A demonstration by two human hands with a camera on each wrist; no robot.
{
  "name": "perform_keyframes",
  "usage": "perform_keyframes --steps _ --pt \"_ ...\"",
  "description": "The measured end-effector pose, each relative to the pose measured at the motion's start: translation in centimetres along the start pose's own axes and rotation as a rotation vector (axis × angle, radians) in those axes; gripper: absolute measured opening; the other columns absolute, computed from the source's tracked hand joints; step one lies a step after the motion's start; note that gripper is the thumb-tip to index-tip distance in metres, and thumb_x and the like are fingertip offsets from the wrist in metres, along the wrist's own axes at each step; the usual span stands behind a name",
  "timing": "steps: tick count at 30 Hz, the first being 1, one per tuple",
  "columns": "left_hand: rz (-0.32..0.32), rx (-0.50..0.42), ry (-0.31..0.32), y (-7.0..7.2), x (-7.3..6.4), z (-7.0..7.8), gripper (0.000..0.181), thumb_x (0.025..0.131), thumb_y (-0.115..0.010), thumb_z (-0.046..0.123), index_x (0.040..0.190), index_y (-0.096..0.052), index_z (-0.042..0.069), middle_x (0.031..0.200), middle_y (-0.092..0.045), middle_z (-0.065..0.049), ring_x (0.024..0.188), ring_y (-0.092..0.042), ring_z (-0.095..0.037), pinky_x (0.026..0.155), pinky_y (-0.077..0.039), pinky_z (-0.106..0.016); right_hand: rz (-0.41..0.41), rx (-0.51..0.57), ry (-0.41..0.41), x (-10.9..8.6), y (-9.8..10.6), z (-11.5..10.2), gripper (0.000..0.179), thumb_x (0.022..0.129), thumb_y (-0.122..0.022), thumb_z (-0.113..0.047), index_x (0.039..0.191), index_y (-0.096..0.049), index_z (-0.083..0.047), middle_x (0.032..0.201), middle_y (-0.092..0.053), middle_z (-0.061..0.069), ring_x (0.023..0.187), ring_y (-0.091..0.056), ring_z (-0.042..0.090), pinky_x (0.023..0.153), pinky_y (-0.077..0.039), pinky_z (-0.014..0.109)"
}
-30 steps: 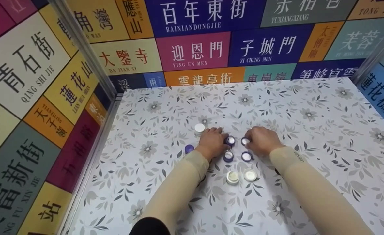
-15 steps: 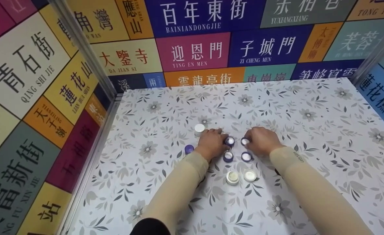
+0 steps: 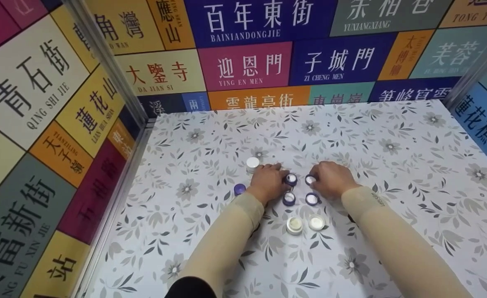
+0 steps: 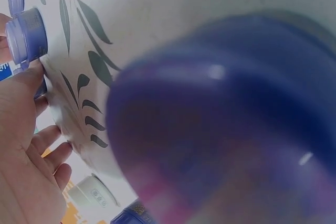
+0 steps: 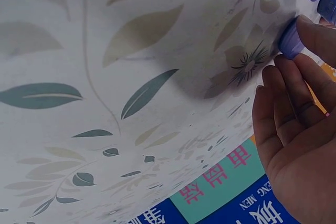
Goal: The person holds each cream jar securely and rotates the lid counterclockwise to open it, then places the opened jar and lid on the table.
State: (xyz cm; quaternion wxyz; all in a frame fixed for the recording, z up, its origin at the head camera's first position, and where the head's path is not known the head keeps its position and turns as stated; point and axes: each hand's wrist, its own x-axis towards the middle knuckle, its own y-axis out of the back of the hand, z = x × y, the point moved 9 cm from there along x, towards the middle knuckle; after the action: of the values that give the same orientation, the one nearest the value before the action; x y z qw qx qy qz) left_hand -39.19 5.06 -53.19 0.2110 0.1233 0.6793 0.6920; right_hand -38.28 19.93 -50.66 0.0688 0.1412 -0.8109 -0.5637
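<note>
In the head view my left hand pinches a small open purple jar between thumb and fingers. My right hand holds a purple lid with a white inside, just across from it. Nearer to me lie a second open purple jar and another purple lid. The right wrist view shows the held lid standing at the tabletop between thumb and fingertips. In the left wrist view the thumb lies behind the nearer purple jar, and the held one is mostly hidden.
Closest to me on the flowered tabletop are a cream-white open jar and a white lid. Left of my left hand stand a white jar and a purple-topped one. A blurred purple shape fills much of the left wrist view.
</note>
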Motion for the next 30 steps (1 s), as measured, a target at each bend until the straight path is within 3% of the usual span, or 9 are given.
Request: perform_keyframes --steps 8,16,19,24,30 --pt "-0.034 0.022 -0.017 0.6 -0.9 -0.1 0.061 0.092 -0.061 0.055 0.143 -0.055 0.023 0.147 -0.051 -0.001 0.134 -0.046 -0.023 0.108 -0.031 -0.042 0.000 0.028 -0.010 0.0 0.0 -0.3 0.024 0.080 -0.073 -0.017 0.103 -0.074 -0.011 0.096 -0.068 0.006 0.090 -0.063 0.031 0.086 -0.047 0.051" --pt "0.047 -0.027 -0.070 2.6 -2.4 -0.7 0.061 0.093 -0.065 0.043 0.146 -0.051 0.019 0.144 -0.053 -0.001 0.132 -0.048 -0.021 0.110 -0.031 -0.039 0.000 0.041 0.007 -0.2 0.1 -0.1 0.025 0.080 -0.071 -0.016 0.104 -0.074 -0.009 0.097 -0.068 0.008 0.091 -0.063 0.032 0.086 -0.047 0.053" --pt "0.116 -0.036 -0.064 4.1 -3.7 -2.2 0.057 0.093 -0.066 0.039 0.144 -0.053 0.017 0.141 -0.056 -0.002 0.130 -0.050 -0.021 0.108 -0.033 -0.038 -0.004 0.034 0.027 -0.1 0.1 -0.3 0.027 0.080 -0.070 -0.017 0.105 -0.073 -0.008 0.095 -0.068 0.008 0.090 -0.063 0.031 0.084 -0.047 0.051" --pt "0.231 -0.077 0.000 6.4 -6.1 -6.0 0.052 0.091 -0.068 0.033 0.138 -0.059 0.013 0.131 -0.062 -0.005 0.121 -0.056 -0.025 0.104 -0.037 -0.038 -0.024 0.034 0.005 0.0 -0.1 -0.1 0.033 0.081 -0.071 -0.020 0.110 -0.071 -0.006 0.098 -0.065 0.009 0.092 -0.061 0.032 0.086 -0.046 0.053" --pt "0.253 -0.122 0.102 6.4 -8.3 -10.3 0.053 0.089 -0.070 0.033 0.136 -0.060 0.012 0.130 -0.063 -0.009 0.120 -0.057 -0.028 0.104 -0.037 -0.040 -0.035 0.041 -0.022 0.0 -0.6 0.3 0.035 0.080 -0.072 -0.021 0.111 -0.070 -0.005 0.101 -0.065 0.010 0.096 -0.060 0.033 0.089 -0.044 0.055"
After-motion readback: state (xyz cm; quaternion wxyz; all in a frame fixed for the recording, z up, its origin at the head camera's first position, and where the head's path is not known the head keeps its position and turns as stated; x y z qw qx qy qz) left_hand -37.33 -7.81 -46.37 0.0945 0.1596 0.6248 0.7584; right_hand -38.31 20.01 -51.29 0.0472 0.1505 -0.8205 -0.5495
